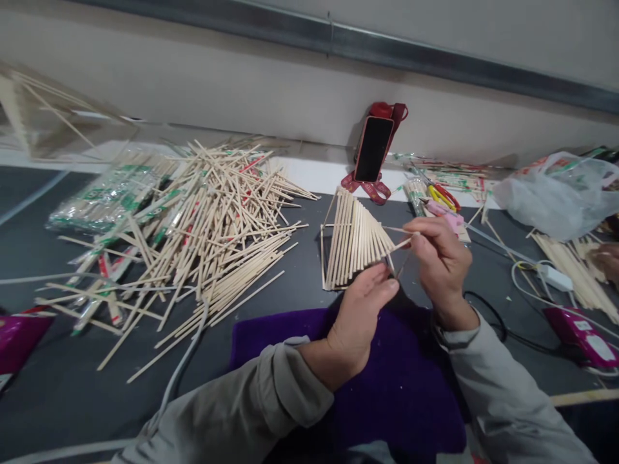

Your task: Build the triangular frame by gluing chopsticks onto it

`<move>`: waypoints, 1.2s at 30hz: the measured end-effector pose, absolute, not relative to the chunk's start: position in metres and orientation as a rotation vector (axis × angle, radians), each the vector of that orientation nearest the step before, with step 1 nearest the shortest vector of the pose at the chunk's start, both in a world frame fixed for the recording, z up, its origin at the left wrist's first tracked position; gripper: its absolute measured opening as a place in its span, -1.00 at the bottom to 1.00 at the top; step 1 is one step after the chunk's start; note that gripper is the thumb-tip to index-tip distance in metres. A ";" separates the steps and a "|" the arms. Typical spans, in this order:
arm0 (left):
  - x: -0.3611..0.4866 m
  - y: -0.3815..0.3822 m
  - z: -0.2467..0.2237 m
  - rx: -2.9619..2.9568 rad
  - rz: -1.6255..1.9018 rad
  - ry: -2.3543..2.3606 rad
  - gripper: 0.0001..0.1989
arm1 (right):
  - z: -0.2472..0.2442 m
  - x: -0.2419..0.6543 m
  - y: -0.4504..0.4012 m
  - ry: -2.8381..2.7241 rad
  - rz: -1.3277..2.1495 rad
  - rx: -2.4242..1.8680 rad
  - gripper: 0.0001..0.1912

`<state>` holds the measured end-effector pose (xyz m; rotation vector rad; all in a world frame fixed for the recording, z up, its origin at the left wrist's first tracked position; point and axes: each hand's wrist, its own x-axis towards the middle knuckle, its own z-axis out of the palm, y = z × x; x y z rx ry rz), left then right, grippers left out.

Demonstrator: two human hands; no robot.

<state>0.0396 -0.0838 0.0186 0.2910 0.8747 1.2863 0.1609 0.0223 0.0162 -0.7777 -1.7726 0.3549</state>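
Observation:
A slanted, fan-like structure of wooden chopsticks [355, 238] stands on the dark tabletop, its sticks laid side by side. My left hand [355, 319] is at its lower right edge, fingers and thumb closed around that edge; the fingertips are partly hidden. In a pinch between thumb and fingers, my right hand [440, 264] holds a single chopstick [402, 244], which points left to the structure's right side. Another thin stick reaches from the structure toward the same fingers.
Loose chopsticks [227, 212] are heaped on the left, beside plastic-wrapped packs [113, 193]. A phone [374, 149] leans upright at the back. Pliers [443, 197], a plastic bag [561, 193], cables and a magenta box [583, 338] lie right. Another person's hand [607, 261] shows at the right edge.

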 end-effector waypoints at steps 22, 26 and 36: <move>-0.082 0.015 0.056 1.278 1.361 1.248 -0.76 | 0.015 0.141 0.101 -1.415 1.520 -0.651 -0.71; -0.068 0.029 0.047 1.320 1.252 1.214 -0.63 | 0.014 0.130 0.106 -1.518 1.575 -0.647 -0.69; -0.054 0.054 0.043 1.237 0.869 1.018 -0.74 | 0.032 0.145 0.109 -1.894 1.178 -0.689 -0.74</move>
